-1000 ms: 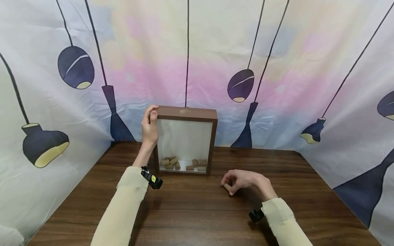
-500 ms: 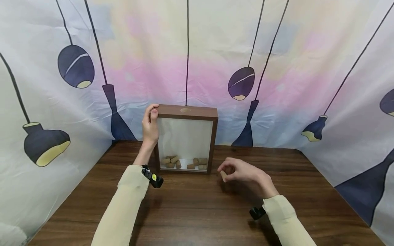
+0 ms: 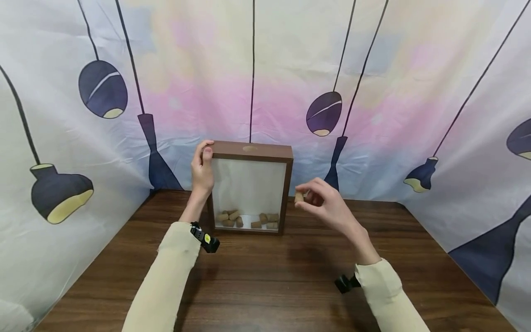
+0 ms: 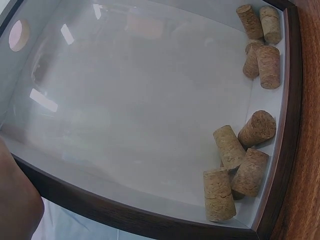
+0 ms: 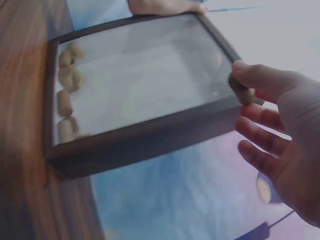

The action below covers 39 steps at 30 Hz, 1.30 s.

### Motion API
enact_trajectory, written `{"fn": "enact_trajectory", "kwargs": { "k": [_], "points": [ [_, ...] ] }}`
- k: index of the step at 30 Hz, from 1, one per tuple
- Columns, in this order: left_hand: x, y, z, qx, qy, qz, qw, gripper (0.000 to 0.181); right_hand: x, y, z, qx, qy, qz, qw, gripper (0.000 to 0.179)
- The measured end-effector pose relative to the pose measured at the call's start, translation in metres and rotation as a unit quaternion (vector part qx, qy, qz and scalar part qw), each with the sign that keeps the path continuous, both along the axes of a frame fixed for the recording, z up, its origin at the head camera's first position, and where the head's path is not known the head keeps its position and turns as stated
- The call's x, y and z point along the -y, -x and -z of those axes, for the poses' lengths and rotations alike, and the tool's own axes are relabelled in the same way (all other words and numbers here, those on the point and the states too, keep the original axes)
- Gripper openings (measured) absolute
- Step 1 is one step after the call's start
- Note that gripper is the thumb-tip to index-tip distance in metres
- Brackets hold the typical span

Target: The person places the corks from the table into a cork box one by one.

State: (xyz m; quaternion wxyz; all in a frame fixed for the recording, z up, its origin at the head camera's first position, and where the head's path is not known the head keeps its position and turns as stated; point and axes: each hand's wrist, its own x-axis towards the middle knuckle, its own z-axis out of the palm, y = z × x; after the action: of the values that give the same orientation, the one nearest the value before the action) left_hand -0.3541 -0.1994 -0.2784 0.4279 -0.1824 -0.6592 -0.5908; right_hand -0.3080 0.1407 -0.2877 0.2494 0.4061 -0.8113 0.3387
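A brown wooden shadow box (image 3: 287,193) with a clear front stands upright at the back of the table. In its top edge is a round hole (image 3: 250,148). Several corks (image 4: 219,194) lie in two loose groups along its bottom. My left hand (image 3: 202,171) grips the box's upper left corner, thumb on the front. To the right of the box, my right hand (image 3: 327,203) is raised above the table and pinches a single cork (image 3: 299,197) between thumb and fingertips. That cork (image 5: 242,91) overlaps the box's top corner in the right wrist view.
The dark wood-grain table (image 3: 257,281) runs up to a hanging cloth backdrop (image 3: 186,83) printed with lamps, close behind the box. Cloth walls rise at both sides. A small black camera is strapped to each wrist.
My right hand has lifted the cork from near the tabletop, moving up and away toward the box's right side. The left hand and the box have stayed in place.
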Motion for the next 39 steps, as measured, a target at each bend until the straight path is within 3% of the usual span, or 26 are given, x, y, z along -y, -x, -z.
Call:
{"fn": "enact_trajectory", "kwargs": {
  "k": [3,9,17,24,31,35,39],
  "points": [
    [0.001,0.000,0.001,0.001,0.000,-0.008,1.0000,0.062,0.008,-0.003,-0.014,-0.037,0.025,0.001,0.9990,0.033],
    [0.002,0.000,0.000,-0.003,0.008,-0.007,0.9999,0.053,0.021,-0.005,-0.045,-0.079,0.036,0.000,0.9962,0.033],
    [0.005,0.000,-0.001,0.000,0.008,-0.012,0.9999,0.048,0.048,0.005,-0.090,-0.081,0.012,0.001,0.9967,0.033],
    [0.005,0.000,-0.001,0.010,0.013,-0.011,0.9998,0.045,0.088,0.024,-0.120,-0.066,-0.041,0.014,0.9969,0.030],
    [0.002,-0.002,0.000,0.019,0.014,-0.011,0.9997,0.043,0.123,0.042,-0.129,0.015,-0.130,0.028,0.9910,0.031],
    [0.000,-0.002,0.001,0.017,0.014,-0.007,0.9997,0.046,0.135,0.048,-0.125,0.004,-0.173,0.056,0.9833,0.025],
    [-0.001,-0.002,0.000,0.008,0.013,-0.010,0.9998,0.046,0.136,0.050,-0.119,-0.014,-0.177,0.080,0.9809,0.028]
  ]
}}
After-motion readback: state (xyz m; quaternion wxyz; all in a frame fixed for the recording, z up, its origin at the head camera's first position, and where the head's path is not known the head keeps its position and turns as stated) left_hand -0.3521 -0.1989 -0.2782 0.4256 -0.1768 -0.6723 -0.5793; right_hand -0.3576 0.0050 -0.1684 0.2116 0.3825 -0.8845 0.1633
